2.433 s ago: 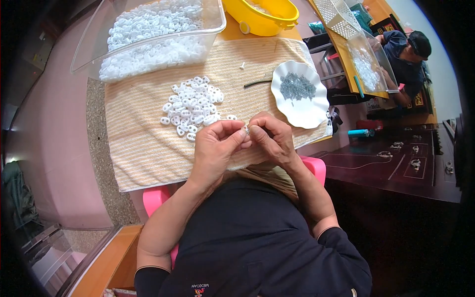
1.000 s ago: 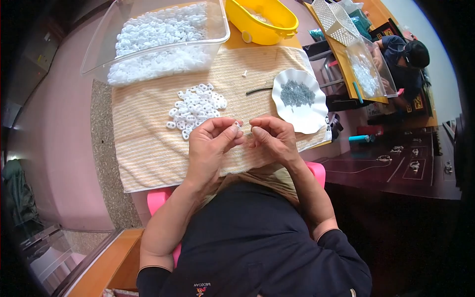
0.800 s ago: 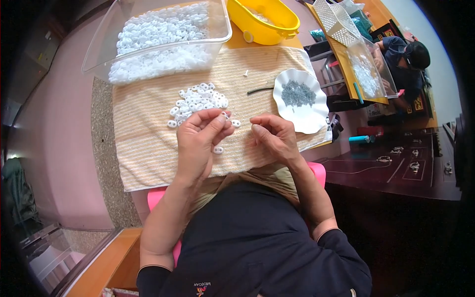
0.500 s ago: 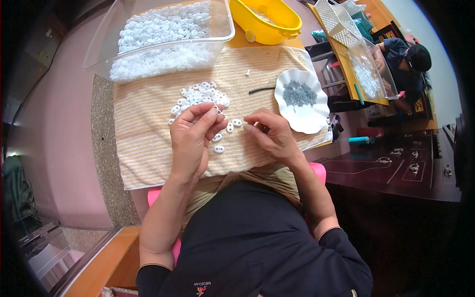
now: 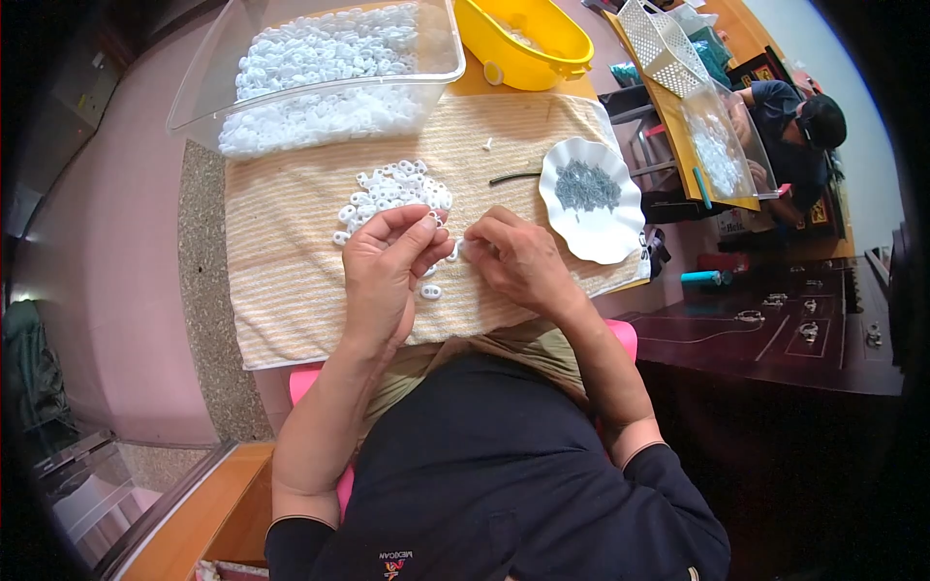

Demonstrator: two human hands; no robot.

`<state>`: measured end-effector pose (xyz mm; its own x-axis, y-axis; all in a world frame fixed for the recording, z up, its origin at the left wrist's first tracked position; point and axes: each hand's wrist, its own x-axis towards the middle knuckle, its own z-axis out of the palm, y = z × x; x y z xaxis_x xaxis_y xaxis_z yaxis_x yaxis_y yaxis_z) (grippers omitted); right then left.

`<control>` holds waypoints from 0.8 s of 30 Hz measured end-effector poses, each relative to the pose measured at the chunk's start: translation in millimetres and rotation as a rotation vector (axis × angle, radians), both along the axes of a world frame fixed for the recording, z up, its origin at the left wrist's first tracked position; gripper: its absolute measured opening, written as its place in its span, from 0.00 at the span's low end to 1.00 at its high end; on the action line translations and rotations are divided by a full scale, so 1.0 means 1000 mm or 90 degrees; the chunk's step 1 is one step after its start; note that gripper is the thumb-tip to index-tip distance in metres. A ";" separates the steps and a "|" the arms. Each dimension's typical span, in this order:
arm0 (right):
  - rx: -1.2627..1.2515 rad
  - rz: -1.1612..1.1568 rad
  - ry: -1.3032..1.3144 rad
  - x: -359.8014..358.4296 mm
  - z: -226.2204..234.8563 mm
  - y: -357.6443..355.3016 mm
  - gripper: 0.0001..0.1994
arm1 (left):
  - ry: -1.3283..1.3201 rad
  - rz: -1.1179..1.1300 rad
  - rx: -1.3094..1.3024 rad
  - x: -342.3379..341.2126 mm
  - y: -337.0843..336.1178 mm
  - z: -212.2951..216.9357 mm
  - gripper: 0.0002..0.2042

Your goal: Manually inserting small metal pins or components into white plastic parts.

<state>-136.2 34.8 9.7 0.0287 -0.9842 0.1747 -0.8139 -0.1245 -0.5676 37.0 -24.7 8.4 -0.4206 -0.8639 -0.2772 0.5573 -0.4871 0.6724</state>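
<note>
My left hand [image 5: 383, 266] is raised over the towel, thumb and fingertips pinched on a small white plastic piece [image 5: 435, 218] with a ring-like end. To its right, my right hand [image 5: 523, 259] is low over the cloth with fingers curled together; what its fingertips hold, if anything, is hidden. A white two-holed oval piece [image 5: 453, 251] lies beside those fingertips. Another two-holed piece [image 5: 430, 291] lies nearer me, and one more is partly covered by my left fingers. Behind my left hand spreads a loose pile of the same white pieces [image 5: 395, 184].
A striped towel [image 5: 291, 281] covers the table. On it, at right, is a scalloped white plate [image 5: 593, 237] with small grey clear bits, near a thin black stick [image 5: 513, 178]. A clear bin [image 5: 441, 79] of white pieces and a yellow tub [image 5: 542, 70] stand behind. Another person [image 5: 790, 131] sits at far right.
My right hand has moved left, its fingertips now covering the spot where a two-holed piece lay. The left hand keeps its pinch, shifting slightly right.
</note>
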 end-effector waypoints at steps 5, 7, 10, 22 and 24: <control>0.005 0.034 -0.001 0.001 -0.001 0.001 0.07 | -0.010 -0.003 0.001 -0.002 0.001 -0.002 0.07; 0.007 0.038 0.005 0.001 -0.003 0.001 0.08 | -0.015 -0.003 0.000 -0.002 0.001 -0.003 0.07; -0.010 0.039 -0.024 -0.001 -0.005 0.003 0.10 | -0.009 -0.006 -0.001 -0.002 0.002 -0.003 0.07; 0.098 -0.023 -0.345 -0.015 -0.010 0.008 0.12 | -0.013 -0.025 0.002 -0.003 0.004 -0.004 0.06; 0.119 -0.026 -0.393 -0.016 -0.014 0.009 0.13 | -0.015 -0.039 0.000 -0.004 0.005 -0.007 0.06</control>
<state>-151.8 44.1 -3.9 -0.0611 -0.9978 -0.0270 -0.3334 0.0459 -0.9417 32.9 -20.1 1.6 -0.4658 -0.8370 -0.2871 0.5108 -0.5193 0.6852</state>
